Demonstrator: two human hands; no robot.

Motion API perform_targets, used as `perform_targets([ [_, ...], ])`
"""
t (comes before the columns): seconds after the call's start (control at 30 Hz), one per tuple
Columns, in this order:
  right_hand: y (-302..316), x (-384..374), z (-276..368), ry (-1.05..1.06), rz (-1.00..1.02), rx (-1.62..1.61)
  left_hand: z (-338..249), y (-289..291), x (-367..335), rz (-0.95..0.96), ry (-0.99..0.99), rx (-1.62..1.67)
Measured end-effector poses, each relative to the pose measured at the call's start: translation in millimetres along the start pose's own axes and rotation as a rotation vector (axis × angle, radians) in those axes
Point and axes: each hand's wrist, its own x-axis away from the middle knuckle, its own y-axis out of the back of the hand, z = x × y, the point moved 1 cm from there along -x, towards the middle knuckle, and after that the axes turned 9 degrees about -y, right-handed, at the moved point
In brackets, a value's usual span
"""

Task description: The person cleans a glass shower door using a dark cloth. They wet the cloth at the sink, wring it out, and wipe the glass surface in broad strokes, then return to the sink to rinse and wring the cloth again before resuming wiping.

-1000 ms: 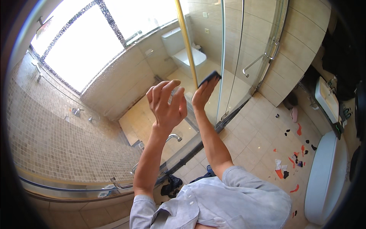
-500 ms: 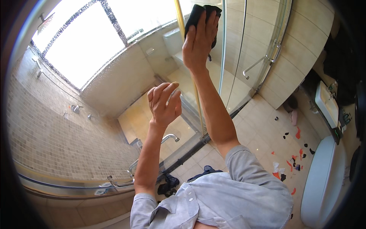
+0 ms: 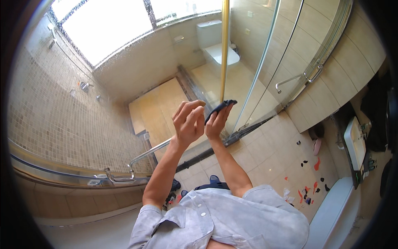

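My right hand (image 3: 217, 121) presses a folded dark cloth (image 3: 223, 108) with its fingers laid along it, at the lower part of the gold-coloured upright strip (image 3: 224, 54) of the glass shower enclosure. Just left of it, my left hand (image 3: 189, 123) is raised with bent fingers closed toward the thumb. Whatever it grips, perhaps the clear glass edge, cannot be made out. A chrome door handle (image 3: 143, 159) runs beside my left forearm.
Behind the glass stand a white toilet (image 3: 221, 54) and a mosaic-tiled wall (image 3: 49, 112). Another chrome handle (image 3: 290, 81) is at the right. Red and black scraps (image 3: 306, 190) litter the floor near a white bathtub (image 3: 331, 207). A washbasin (image 3: 355, 137) stands at the far right.
My right hand has brought the cloth from high on the glass down beside my left hand. The left hand stays curled, slightly lower and farther right in view. The view has shifted.
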Motion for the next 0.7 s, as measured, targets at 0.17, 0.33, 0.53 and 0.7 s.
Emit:
perform_targets([
  [0.17, 10, -56, 75, 0.314, -0.091, -0.075, -27, 5, 26, -0.014, 0.143, -0.040],
  [0.33, 25, -119, 181, 0.655, -0.080, -0.064, -41, 21, 15, -0.087, 0.185, -0.101],
  [0.53, 0, -88, 247, 0.874, -0.019, -0.076, -48, 48, 5, -0.237, 0.141, -0.201],
  [0.7, -25, 16, 213, 1.203, 0.206, 0.174, -54, 68, 21, -0.269, 0.328, -0.176],
])
